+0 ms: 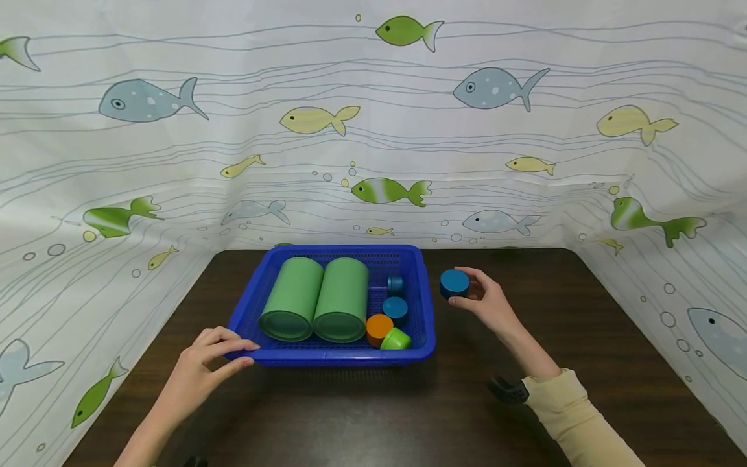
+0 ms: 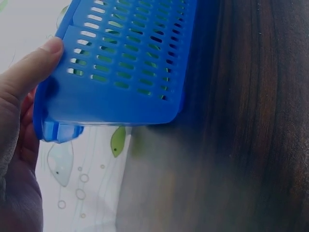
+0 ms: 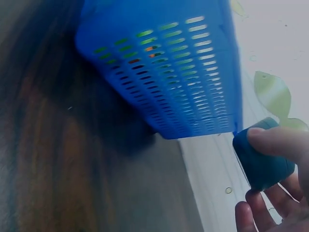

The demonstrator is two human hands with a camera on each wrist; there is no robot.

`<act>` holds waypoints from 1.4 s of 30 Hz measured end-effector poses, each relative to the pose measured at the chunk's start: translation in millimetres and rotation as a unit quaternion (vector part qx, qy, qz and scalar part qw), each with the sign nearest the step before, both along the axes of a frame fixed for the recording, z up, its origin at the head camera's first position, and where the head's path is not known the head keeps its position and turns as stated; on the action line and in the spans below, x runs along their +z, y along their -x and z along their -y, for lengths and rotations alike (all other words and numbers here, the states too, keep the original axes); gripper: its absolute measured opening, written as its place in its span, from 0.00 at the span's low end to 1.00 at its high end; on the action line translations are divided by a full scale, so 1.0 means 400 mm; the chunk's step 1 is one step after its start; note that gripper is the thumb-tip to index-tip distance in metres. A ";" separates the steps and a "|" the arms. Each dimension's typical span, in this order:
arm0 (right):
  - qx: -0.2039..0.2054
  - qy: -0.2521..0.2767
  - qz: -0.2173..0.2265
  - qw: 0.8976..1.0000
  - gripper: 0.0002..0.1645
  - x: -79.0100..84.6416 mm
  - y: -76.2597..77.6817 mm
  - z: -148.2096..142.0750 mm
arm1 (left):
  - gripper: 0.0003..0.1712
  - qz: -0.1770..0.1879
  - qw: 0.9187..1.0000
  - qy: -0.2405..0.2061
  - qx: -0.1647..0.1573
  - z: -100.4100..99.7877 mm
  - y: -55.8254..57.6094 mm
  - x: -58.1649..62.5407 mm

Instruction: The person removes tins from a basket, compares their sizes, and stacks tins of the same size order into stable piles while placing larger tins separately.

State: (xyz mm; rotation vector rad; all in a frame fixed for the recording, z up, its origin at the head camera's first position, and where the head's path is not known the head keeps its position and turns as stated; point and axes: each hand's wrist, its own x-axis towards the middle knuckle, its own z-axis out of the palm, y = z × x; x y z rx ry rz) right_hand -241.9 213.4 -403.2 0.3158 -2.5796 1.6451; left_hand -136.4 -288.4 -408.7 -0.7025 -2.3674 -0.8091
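Note:
In the head view, a blue plastic basket sits on the dark table. My left hand grips its rim at the front left corner, with the thumb against the outside in the left wrist view. Just beyond the basket's right side, my right hand pinches a small blue cup-shaped piece, flat face up, between thumb and fingers. Inside the basket lie two green cylinders, side by side. To their right are two blue pieces, an orange piece and a tilted light green cup.
The dark wood table extends in front of the basket and to both sides. A white sheet with printed fish hangs behind the table and along its sides. A dark band is at the right wrist.

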 end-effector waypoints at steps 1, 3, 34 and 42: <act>-0.002 -0.006 0.000 1.000 0.39 -0.003 -0.001 -0.003 | 0.25 0.001 1.000 -0.001 0.002 -0.002 -0.001 0.002; -0.006 -0.019 0.001 1.000 0.39 -0.010 -0.004 -0.007 | 0.25 0.008 1.000 -0.004 0.008 -0.005 -0.003 0.006; 0.056 -0.136 0.026 0.989 0.37 -0.076 -0.022 -0.030 | 0.27 -0.022 0.999 0.019 0.012 0.000 0.000 0.010; 0.059 -0.141 0.044 0.987 0.37 -0.092 -0.022 -0.029 | 0.27 -0.018 0.999 0.021 0.019 0.000 0.001 0.012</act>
